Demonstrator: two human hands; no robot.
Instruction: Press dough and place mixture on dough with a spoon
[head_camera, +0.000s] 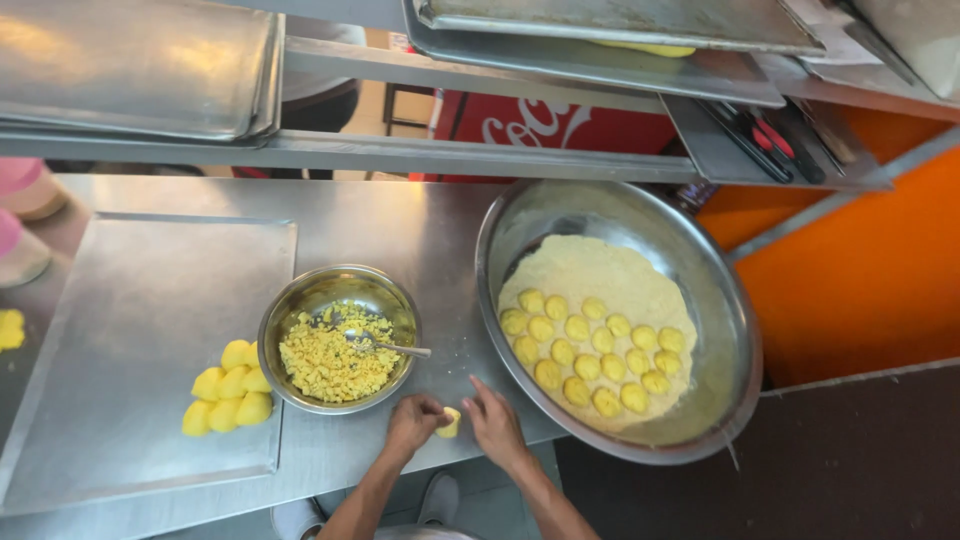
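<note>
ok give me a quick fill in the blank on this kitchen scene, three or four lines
1. Both hands shape one yellow dough piece between the two ____.
2. A ____ rests in the small bowl of crumbly filling.
3. The big bowl holds dough balls lying on ____.
4. Finished pieces sit on the flat ____.

Missing: bowls; spoon; flour; tray
</note>
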